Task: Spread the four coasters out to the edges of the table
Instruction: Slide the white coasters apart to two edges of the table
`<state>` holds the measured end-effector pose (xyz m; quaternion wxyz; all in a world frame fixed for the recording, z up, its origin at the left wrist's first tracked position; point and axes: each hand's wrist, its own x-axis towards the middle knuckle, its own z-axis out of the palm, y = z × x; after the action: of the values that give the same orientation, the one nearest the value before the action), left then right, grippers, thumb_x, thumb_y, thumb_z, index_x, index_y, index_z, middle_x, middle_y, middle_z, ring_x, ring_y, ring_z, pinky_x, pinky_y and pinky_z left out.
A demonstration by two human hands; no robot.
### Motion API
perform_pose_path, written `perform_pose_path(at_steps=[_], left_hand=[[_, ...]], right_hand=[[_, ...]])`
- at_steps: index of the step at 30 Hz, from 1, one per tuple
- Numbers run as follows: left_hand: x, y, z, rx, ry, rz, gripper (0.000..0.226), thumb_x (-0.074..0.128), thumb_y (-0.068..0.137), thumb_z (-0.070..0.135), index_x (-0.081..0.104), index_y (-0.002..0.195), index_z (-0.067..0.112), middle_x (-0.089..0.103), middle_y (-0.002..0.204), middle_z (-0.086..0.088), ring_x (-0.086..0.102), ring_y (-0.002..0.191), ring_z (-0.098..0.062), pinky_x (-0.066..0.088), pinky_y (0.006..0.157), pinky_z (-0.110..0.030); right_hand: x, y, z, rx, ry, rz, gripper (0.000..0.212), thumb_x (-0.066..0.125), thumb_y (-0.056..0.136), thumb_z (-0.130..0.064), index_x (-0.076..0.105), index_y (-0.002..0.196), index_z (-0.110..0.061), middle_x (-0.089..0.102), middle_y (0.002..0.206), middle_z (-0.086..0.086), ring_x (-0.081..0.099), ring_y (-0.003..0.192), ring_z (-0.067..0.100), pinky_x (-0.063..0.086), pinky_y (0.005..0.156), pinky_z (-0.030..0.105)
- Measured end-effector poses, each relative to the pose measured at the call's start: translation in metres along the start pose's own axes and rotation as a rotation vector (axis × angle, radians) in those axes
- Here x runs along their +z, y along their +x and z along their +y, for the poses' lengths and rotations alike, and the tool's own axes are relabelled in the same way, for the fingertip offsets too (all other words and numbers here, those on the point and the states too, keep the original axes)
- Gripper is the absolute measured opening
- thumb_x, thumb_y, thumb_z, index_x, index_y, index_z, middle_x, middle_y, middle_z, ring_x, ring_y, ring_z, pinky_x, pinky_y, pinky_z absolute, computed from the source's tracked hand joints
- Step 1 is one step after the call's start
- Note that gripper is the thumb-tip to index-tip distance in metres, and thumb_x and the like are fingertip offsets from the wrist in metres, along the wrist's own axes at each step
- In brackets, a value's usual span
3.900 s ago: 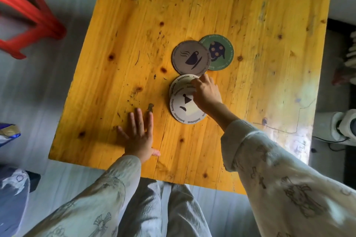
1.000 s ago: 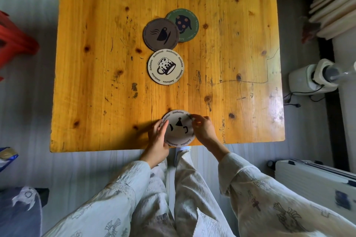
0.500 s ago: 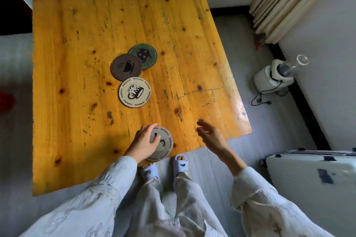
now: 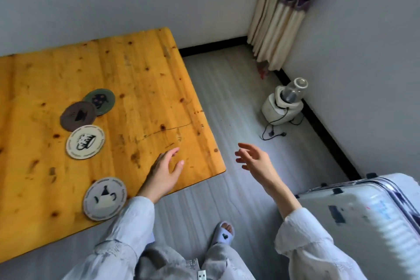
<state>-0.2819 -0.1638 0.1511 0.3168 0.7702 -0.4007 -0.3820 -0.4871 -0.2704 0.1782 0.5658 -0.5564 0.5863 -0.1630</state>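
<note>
A white teapot coaster (image 4: 105, 198) lies alone by the near edge of the yellow wooden table (image 4: 141, 75). Three more sit clustered mid-table: a white mug coaster (image 4: 85, 141), a brown cup coaster (image 4: 78, 115) and a green coaster (image 4: 99, 101) partly under the brown one. My left hand (image 4: 164, 173) hovers open above the table's near right corner, to the right of the teapot coaster and apart from it. My right hand (image 4: 254, 158) is open in the air beyond the table's right edge, over the floor.
A white suitcase (image 4: 368, 216) stands close at the lower right. A small white appliance (image 4: 285, 103) with a loose cord sits by the wall. Curtains (image 4: 279, 13) hang in the corner. My slippered foot (image 4: 223, 233) is on the grey floor beside the table.
My left hand let go of the teapot coaster, which stays at the near edge, and moved right. My right hand swung out past the table's right edge. The view turned to the right.
</note>
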Motion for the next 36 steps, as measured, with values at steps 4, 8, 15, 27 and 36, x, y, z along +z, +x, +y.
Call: perform_pose_path(at_steps=[4,8,15,27,36], left_hand=[[0.078,0.010,0.053,0.091,0.007,-0.106,0.038,0.052,0.088,0.016,0.047,0.125,0.014,0.050,0.124,-0.010,0.046,0.118,-0.022,0.038,0.099,-0.036],[0.126,0.039,0.085,0.121,-0.009,-0.153,0.039,0.052,0.088,0.019,0.046,0.127,0.015,0.051,0.123,-0.009,0.046,0.118,-0.020,0.037,0.099,-0.033],[0.155,0.132,0.119,0.086,-0.076,-0.031,0.042,0.053,0.087,0.020,0.044,0.128,0.019,0.050,0.125,-0.004,0.047,0.115,-0.016,0.038,0.096,-0.033],[0.166,0.274,0.178,0.029,-0.168,0.165,0.044,0.054,0.087,0.024,0.042,0.129,0.020,0.049,0.131,-0.004,0.048,0.115,-0.017,0.038,0.093,-0.029],[0.125,0.313,0.176,-0.172,-0.204,0.460,0.039,0.052,0.087,0.025,0.046,0.126,0.022,0.050,0.129,-0.002,0.047,0.117,-0.014,0.037,0.095,-0.028]], right_hand=[[-0.077,0.009,0.009,-0.002,0.004,0.055,0.023,0.046,0.094,-0.016,0.060,0.112,-0.013,0.066,0.093,0.005,0.061,0.083,0.019,0.046,0.072,0.027],[-0.131,0.034,0.016,-0.004,0.004,0.104,0.016,0.046,0.094,-0.019,0.062,0.100,-0.021,0.067,0.081,-0.004,0.063,0.080,0.017,0.048,0.074,0.031],[-0.177,0.125,-0.013,-0.041,-0.040,0.041,0.016,0.047,0.094,-0.016,0.062,0.100,-0.017,0.068,0.085,0.004,0.061,0.079,0.018,0.046,0.068,0.026],[-0.202,0.293,-0.127,-0.214,-0.371,-0.219,0.026,0.049,0.093,-0.020,0.058,0.115,-0.010,0.070,0.109,0.016,0.065,0.100,0.027,0.049,0.091,0.038],[-0.141,0.392,-0.197,-0.361,-0.514,-0.559,0.024,0.048,0.093,-0.020,0.059,0.113,-0.013,0.071,0.106,0.014,0.065,0.101,0.026,0.048,0.087,0.034]])
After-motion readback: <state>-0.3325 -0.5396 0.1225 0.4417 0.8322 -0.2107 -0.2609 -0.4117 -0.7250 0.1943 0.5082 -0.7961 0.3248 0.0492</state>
